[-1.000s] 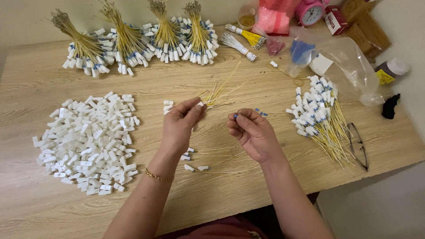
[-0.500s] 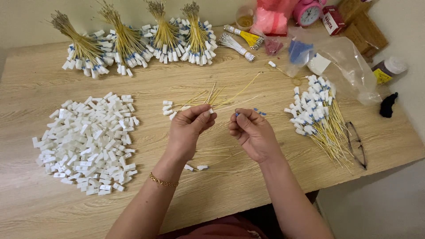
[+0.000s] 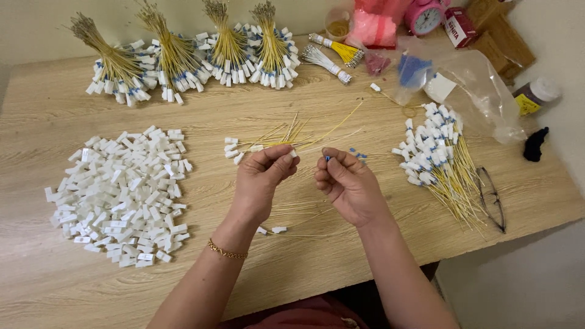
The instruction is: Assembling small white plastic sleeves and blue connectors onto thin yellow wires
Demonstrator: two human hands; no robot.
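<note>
above the wooden table (image 3: 73, 286), left hand (image 3: 259, 183) and right hand (image 3: 347, 186), fingers pinched

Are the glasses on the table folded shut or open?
Folded shut. The glasses lie flat on the wooden table, their arms tucked behind the lenses.

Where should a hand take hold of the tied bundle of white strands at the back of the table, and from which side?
Grip the white bundle around its middle, coming from above with fingers across its length. It lies flat and slanted on the wooden table, and it is long and thin, so a pinch across the middle probably keeps it balanced. The yellow bundle lies close behind it, so approaching from the front side seems safer.
</note>
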